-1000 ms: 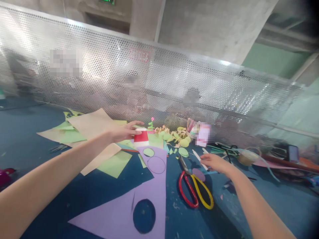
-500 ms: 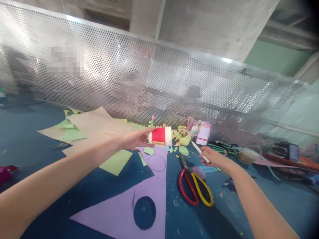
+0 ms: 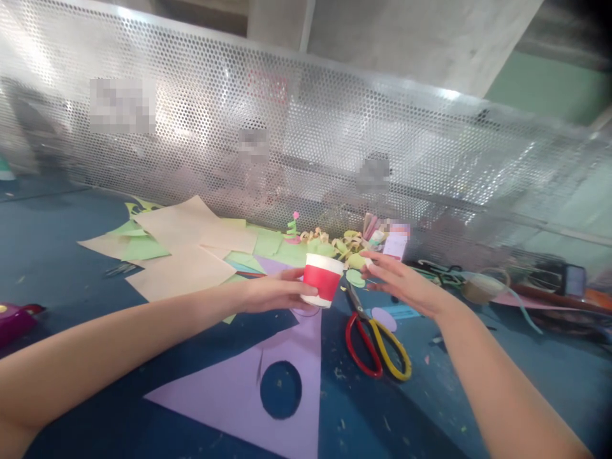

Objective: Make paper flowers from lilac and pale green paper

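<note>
A red and white paper cup (image 3: 323,282) is in my left hand (image 3: 282,290); its fingers wrap around the near side. The cup is roughly upright, tilted a little, with its white rim on top, above the purple paper (image 3: 229,405). That sheet has a round hole cut in it. My right hand (image 3: 396,277) is just right of the cup, fingers stretched out and apart. A small white bit shows at its fingertips; whether it is the end of the pen, I cannot tell. Scissors (image 3: 368,331) with one red and one yellow handle lie below my right hand, beside a purple paper disc (image 3: 384,319).
Beige sheets (image 3: 176,255) and green paper (image 3: 268,242) lie at the back left. Yellow-green scraps (image 3: 351,245) gather before a perforated metal panel (image 3: 306,140). A magenta tool (image 3: 16,324) sits at the left edge. A tape roll (image 3: 480,287) and a phone (image 3: 575,280) are at right.
The cup has turned from lying sideways to upright and come lower and slightly right with my left hand. My right hand's fingers have spread, and the white pen it held no longer shows clearly.
</note>
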Demonstrator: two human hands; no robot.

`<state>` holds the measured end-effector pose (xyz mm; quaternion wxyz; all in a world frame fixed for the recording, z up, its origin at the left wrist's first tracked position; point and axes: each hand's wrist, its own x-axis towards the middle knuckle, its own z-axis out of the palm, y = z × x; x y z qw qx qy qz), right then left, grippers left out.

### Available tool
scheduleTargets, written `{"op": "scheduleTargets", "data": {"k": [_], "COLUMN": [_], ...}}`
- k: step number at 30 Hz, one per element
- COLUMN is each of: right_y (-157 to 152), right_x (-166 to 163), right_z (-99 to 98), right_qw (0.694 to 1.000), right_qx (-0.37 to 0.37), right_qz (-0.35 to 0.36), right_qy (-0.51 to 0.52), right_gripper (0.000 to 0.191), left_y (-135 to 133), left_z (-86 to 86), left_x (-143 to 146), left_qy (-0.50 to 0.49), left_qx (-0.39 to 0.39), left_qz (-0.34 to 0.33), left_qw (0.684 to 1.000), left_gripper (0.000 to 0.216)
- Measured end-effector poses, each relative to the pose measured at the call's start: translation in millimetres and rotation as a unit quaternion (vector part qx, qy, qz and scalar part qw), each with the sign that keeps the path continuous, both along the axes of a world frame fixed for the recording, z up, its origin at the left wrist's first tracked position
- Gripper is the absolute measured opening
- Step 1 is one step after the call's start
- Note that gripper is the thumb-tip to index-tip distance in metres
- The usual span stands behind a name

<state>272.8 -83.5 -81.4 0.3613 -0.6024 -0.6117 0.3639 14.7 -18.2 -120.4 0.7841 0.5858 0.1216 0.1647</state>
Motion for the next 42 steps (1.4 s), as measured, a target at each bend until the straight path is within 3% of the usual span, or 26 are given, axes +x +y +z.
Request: {"op": "scheduleTargets", "data": {"k": [3,7,11,14,19,24,29,37,39,42], "right_y": [-2,1,4,5,9,11,10,5,-3,-17], "right_x": [-16,-40,-46,-29,17,47,54,43,33,11], "right_z": [0.7,2.0,3.0,0.5,-15.5,-33.0,-37.6,-22.3,-13.1,-1.0], "right_qw": [0.998,0.998,0.997,0.991,0.949,0.922,0.906,0.907,0.91,0.889], "right_qx": [0.008,0.042,0.076,0.08,-0.036,-0.095,-0.114,-0.126,-0.186,-0.365], "right_qz": [0.045,0.025,0.012,0.01,-0.08,-0.093,-0.079,-0.067,-0.044,0.044], "right_qy": [0.037,0.038,-0.012,-0.106,-0.302,-0.365,-0.401,-0.397,-0.369,-0.271], "right_gripper": [0.044,0.045,0.046,0.045,0.029,0.025,0.028,0.016,0.02,0.033], "left_y": [5,11,21,34,63,91,106,113,117,123], "left_z": [-0.9,-4.2,-5.4,-6.7,-13.7,-28.2,-36.2,-33.6,-32.8,-28.3], "left_x": [0,1,2,-2,-16,-23,-32,-42,-41,-35], "left_qy": [0.011,0.019,0.016,0.015,0.077,0.058,0.097,0.19,0.209,0.229], "left_qx": [0.087,0.207,0.236,0.245,0.303,0.34,0.35,0.394,0.391,0.382], "left_qz": [0.04,0.136,0.215,0.256,0.348,0.386,0.444,0.447,0.464,0.472], "left_qw": [0.995,0.969,0.947,0.935,0.884,0.855,0.819,0.78,0.767,0.761], "left_gripper": [0.053,0.064,0.07,0.071,0.075,0.079,0.095,0.064,0.059,0.058]}}
